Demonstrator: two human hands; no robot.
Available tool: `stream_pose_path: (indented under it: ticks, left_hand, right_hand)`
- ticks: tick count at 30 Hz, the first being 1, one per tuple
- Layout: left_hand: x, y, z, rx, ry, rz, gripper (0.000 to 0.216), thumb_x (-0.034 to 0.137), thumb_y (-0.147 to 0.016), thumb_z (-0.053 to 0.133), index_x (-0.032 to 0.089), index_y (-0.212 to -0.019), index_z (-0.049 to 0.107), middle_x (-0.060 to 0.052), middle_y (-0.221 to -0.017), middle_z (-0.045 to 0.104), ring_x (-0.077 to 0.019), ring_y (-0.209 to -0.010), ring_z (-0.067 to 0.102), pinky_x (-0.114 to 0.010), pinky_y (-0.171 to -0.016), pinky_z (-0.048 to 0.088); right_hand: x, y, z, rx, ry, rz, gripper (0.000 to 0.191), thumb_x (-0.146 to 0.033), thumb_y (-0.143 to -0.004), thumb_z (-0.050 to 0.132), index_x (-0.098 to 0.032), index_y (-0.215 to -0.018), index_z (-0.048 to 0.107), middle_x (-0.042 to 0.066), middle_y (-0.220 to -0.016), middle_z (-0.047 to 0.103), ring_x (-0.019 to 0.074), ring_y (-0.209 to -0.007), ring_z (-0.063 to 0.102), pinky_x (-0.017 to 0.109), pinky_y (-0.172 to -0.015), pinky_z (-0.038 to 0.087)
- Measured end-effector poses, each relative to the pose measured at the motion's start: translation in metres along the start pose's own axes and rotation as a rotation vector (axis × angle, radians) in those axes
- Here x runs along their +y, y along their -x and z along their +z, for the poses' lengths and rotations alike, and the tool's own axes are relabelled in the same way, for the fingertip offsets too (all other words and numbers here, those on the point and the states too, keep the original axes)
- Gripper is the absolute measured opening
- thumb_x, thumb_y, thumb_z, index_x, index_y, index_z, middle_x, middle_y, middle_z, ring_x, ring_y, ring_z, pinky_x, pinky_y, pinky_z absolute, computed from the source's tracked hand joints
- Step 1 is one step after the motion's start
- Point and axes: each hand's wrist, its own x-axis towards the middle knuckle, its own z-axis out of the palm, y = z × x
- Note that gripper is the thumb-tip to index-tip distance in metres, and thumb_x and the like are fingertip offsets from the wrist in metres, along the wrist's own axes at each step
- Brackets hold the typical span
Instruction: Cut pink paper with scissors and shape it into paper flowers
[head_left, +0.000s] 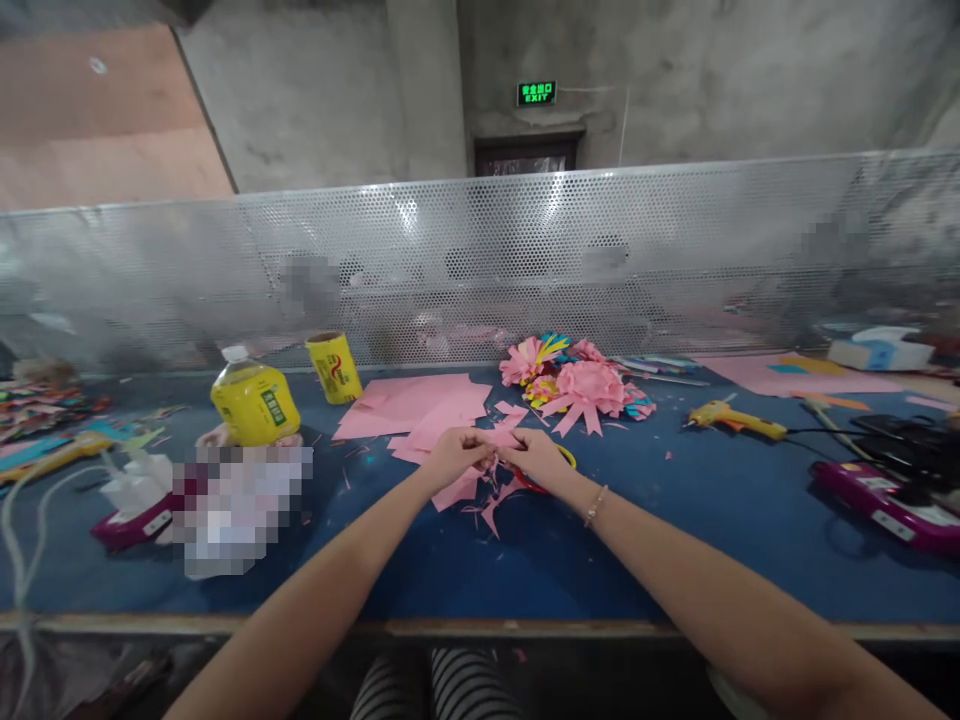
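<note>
My left hand [455,455] and my right hand [538,458] meet over the middle of the blue table [675,540], both with fingers pinched on a small piece of pink paper [501,438] held between them. Red and yellow scissors [551,480] lie under my right hand, mostly hidden. Pink paper scraps [487,500] are scattered below the hands. Larger pink sheets [420,405] lie just behind the hands. A cluster of pink and multicoloured paper flowers [581,385] sits behind and to the right.
A yellow bottle [255,400] and a yellow tape roll [334,367] stand at the left rear. A yellow glue gun [731,417] lies at the right, purple devices [885,500] further right and left. A perforated metal screen [480,260] closes the table's back.
</note>
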Motion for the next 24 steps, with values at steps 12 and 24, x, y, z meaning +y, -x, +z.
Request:
stream_pose_path:
  ticks: [12, 24]
  left_hand:
    - [0.008, 0.001, -0.009, 0.065, -0.197, 0.04, 0.018, 0.03, -0.065, 0.06, 0.013, -0.064, 0.055, 0.0, -0.054, 0.058, -0.0063, -0.045, 0.051, -0.019, -0.048, 0.041]
    - [0.01, -0.003, -0.018, 0.018, -0.022, -0.051, 0.017, 0.03, -0.067, 0.058, 0.013, -0.068, 0.054, 0.0, -0.051, 0.059, -0.0061, -0.039, 0.05, -0.017, -0.04, 0.036]
  right_hand:
    - [-0.003, -0.009, -0.008, -0.054, 0.016, -0.067, 0.028, -0.031, -0.064, 0.051, -0.017, -0.047, 0.035, -0.007, -0.042, 0.034, 0.0058, -0.044, 0.032, 0.02, -0.044, 0.022]
    - [0.019, -0.019, -0.023, 0.065, -0.513, 0.176, 0.017, -0.031, -0.057, 0.061, -0.015, -0.059, 0.055, -0.004, -0.048, 0.05, 0.0062, -0.044, 0.044, 0.021, -0.049, 0.038]
